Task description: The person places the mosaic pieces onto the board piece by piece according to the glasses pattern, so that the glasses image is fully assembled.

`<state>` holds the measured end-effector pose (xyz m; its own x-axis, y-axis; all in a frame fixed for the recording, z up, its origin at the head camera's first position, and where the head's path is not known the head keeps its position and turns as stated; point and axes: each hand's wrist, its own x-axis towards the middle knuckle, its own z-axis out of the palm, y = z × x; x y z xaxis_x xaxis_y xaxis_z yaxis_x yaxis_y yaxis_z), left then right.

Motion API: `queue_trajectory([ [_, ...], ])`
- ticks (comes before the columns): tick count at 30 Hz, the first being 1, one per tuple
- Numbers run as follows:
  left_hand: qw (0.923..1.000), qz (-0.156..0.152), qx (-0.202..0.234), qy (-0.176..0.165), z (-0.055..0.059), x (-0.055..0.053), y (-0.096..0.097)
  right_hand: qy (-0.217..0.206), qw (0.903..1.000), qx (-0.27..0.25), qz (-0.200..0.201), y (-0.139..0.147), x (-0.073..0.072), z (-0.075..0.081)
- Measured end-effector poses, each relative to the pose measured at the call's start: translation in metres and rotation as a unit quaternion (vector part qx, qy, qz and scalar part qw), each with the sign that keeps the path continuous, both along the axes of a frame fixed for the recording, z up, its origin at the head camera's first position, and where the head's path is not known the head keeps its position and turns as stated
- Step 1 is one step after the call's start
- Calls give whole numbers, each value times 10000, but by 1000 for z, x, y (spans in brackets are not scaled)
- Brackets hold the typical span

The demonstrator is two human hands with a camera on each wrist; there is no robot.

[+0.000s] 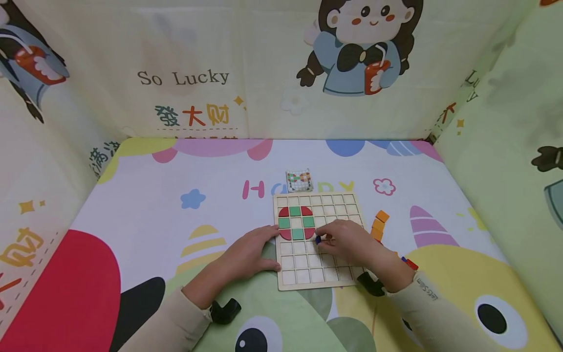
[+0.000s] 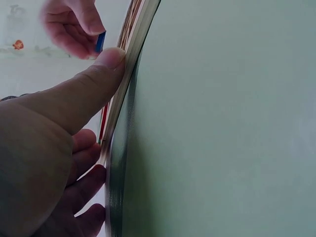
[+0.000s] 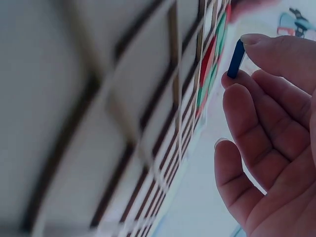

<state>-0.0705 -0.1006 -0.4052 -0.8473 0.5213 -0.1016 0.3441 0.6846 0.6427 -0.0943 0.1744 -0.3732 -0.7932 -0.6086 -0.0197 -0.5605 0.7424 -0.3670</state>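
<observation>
A wooden grid board [image 1: 303, 263] lies on the table, its upper left cells filled with red corner tiles [image 1: 284, 211] and green square tiles [image 1: 294, 211] in a ring. My left hand [image 1: 248, 254] rests along the board's left edge, thumb and fingers spread against it, as the left wrist view shows too. Just right of the ring, my right hand [image 1: 347, 242] pinches a small blue tile [image 3: 237, 59] between thumb and index finger, held above the grid. In the right wrist view the tile is seen edge-on, apart from the board.
Behind the board lies a small pattern card [image 1: 299, 181] with a coloured grid design. Orange tiles [image 1: 379, 225] lie right of the board. Red tiles [image 1: 412, 264] are near the right wrist, partly hidden by the arm. A printed cloth [image 1: 228, 190] covers the table.
</observation>
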Motion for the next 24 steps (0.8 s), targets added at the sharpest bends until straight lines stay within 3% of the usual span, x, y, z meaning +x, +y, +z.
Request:
queue_trajectory([
  [5, 10000, 6, -11, -11, 0, 0, 0, -56, 9996, 211, 170, -19, 4, -2],
  [15, 10000, -17, 23, 27, -1, 0, -1, 266, 9964, 224, 777, -41, 4, -7],
  [24, 10000, 9, -35, 14, -1, 0, -1, 117, 9965, 331, 757, -54, 5, -5],
])
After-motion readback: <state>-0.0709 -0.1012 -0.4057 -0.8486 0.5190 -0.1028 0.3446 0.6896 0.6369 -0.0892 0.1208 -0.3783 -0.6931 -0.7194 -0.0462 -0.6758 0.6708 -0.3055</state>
